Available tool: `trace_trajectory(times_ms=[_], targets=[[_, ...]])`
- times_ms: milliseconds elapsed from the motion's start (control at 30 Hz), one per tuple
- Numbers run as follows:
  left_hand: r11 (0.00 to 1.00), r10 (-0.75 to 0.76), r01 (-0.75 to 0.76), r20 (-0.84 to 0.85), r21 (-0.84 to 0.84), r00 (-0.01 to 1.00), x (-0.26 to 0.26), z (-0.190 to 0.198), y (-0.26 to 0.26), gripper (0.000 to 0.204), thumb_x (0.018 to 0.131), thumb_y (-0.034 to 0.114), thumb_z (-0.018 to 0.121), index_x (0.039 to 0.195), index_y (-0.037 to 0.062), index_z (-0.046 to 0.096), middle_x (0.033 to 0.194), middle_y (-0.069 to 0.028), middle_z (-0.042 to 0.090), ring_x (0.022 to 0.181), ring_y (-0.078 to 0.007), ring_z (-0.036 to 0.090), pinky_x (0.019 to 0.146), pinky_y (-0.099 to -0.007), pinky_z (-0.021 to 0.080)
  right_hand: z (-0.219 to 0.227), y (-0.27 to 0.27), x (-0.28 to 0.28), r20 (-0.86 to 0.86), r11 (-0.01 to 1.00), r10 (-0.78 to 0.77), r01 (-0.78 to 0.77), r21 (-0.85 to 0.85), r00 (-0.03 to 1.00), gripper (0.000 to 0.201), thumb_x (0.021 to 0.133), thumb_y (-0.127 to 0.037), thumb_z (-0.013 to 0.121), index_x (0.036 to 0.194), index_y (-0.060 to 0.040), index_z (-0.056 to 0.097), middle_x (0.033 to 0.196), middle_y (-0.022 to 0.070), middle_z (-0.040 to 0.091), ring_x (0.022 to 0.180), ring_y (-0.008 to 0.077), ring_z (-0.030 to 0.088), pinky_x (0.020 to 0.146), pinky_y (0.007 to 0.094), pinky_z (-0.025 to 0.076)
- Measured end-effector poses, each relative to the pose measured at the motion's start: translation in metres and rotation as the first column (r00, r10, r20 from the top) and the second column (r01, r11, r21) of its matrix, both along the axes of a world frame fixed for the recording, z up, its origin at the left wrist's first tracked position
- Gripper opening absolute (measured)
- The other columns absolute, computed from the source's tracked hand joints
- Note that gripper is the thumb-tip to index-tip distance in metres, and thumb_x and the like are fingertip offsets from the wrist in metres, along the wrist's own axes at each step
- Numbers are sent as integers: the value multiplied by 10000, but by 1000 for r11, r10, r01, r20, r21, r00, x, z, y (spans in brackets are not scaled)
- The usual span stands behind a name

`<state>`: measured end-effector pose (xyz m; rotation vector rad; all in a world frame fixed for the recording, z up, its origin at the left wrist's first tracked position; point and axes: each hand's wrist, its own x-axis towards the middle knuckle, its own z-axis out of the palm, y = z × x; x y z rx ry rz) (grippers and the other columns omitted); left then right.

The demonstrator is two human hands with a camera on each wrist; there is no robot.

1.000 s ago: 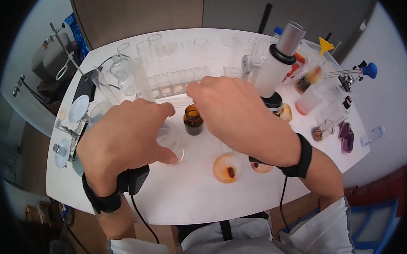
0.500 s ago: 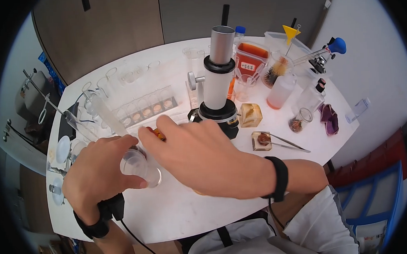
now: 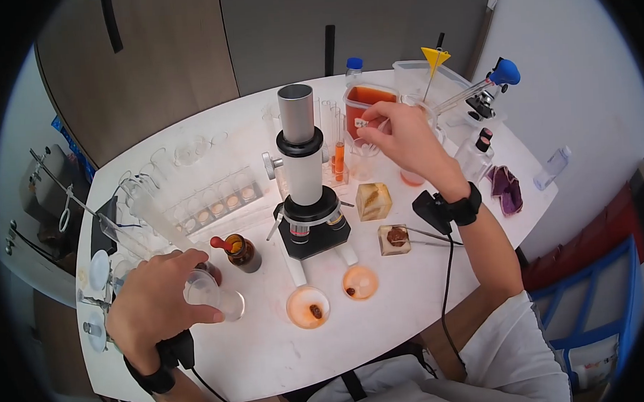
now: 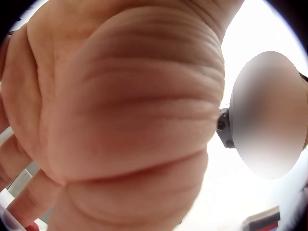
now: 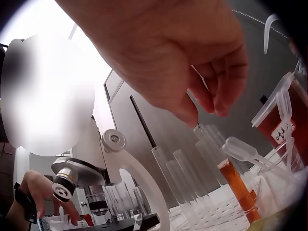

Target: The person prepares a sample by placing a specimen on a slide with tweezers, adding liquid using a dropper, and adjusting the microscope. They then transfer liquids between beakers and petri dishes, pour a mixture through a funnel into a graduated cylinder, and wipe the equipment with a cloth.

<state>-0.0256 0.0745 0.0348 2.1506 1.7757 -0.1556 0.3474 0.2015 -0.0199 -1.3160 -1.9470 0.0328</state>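
My left hand (image 3: 150, 291) curls round a clear cup (image 3: 204, 291), thumb on the near side, fingers on the far side; its palm fills the left wrist view. Just right of it, a dropper with a red bulb (image 3: 221, 244) stands tilted in a brown glass bottle (image 3: 245, 258). My right hand (image 3: 405, 136) hangs over a clear beaker (image 3: 365, 163), its fingers loosely bent and nothing visible between them. Below those fingers in the right wrist view are plastic pipettes (image 5: 240, 148) and upright test tubes (image 5: 182, 168). Beside them is an orange-filled tube (image 5: 238, 190).
A microscope (image 3: 302, 166) stands mid-table between my hands. Two dishes (image 3: 307, 307) with dark pieces lie before it. Clear blocks (image 3: 374, 200), tweezers (image 3: 438, 235) and a tub of orange-red liquid (image 3: 354, 110) are to the right. A rack of small glasses (image 3: 214, 209) stands left.
My right hand has left the brown bottle and moved right over the clear beaker. The red-bulbed dropper now sits in the bottle's mouth. The head view has turned right; the left hand stays at the cup.
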Motion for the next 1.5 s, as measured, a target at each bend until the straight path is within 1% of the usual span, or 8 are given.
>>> trace_trajectory(times_ms=[100, 233, 433, 833, 1133, 1333, 1433, 1500], targets=[[1000, -2, 2, -3, 12, 1000, 1, -1, 1, 656, 615, 317, 944, 1181, 89, 705, 1070, -136, 742, 1026, -343, 683, 894, -423, 519, -6, 10, -13, 27, 992, -28, 31, -119, 999, 267, 881, -199, 788, 988, 37, 724, 841, 126, 723, 754, 197, 689, 700, 315, 543], [1000, -13, 14, 9, -5, 1000, 2, 3, 1, 630, 618, 308, 944, 1160, 91, 710, 1048, -139, 743, 1012, -351, 682, 883, -426, 517, -19, 29, -19, 37, 984, -86, 90, -152, 996, 280, 864, -224, 807, 940, 37, 738, 821, 131, 721, 735, 206, 687, 690, 340, 538], [999, -25, 25, 26, 34, 999, -3, -1, -1, 598, 625, 299, 939, 1133, 86, 707, 1031, -141, 742, 997, -356, 680, 874, -430, 516, -19, 31, -27, 6, 983, -102, 102, -150, 995, 277, 858, -216, 813, 878, 51, 741, 785, 137, 717, 716, 215, 681, 687, 336, 532], [1000, -27, 27, 8, 7, 1000, 0, -3, 3, 609, 626, 318, 939, 1142, 92, 706, 1013, -148, 740, 1000, -356, 682, 870, -434, 512, -25, 36, -21, -97, 991, -16, 3, -133, 995, 238, 862, -162, 806, 864, 65, 734, 779, 115, 719, 697, 156, 659, 667, 305, 523], [1000, 5, -5, 5, -3, 1000, 0, -2, 2, 650, 622, 329, 951, 1178, 95, 707, 1018, -154, 748, 1016, -347, 688, 891, -423, 514, -22, 39, -22, -148, 988, -25, 1, -157, 989, 236, 881, -165, 795, 855, 47, 696, 749, 80, 697, 673, 121, 625, 636, 284, 506], [1000, 11, -11, -9, 5, 1000, 0, -5, 2, 664, 622, 340, 955, 1190, 102, 705, 1011, -150, 746, 1008, -341, 689, 896, -419, 511, -22, 37, -23, -143, 997, -9, -1, -74, 990, 226, 896, -168, 785, 875, 34, 684, 751, 69, 693, 661, 105, 605, 632, 275, 504], [1000, 6, -5, -10, 12, 1000, 0, -5, 2, 656, 623, 340, 955, 1183, 101, 710, 1014, -151, 745, 1011, -341, 687, 895, -417, 512, -19, 37, -25, -155, 1000, -11, 12, 3, 988, 216, 900, -162, 779, 890, 28, 677, 767, 70, 696, 689, 95, 635, 631, 262, 506], [1000, 3, -3, -12, -3, 1000, 1, -4, 2, 656, 621, 334, 956, 1183, 100, 711, 1022, -151, 744, 1019, -341, 685, 896, -415, 511, -11, 34, -25, -220, 1000, -4, -3, -31, 975, 213, 914, -171, 768, 902, 20, 673, 786, 63, 701, 712, 91, 662, 617, 247, 514]])
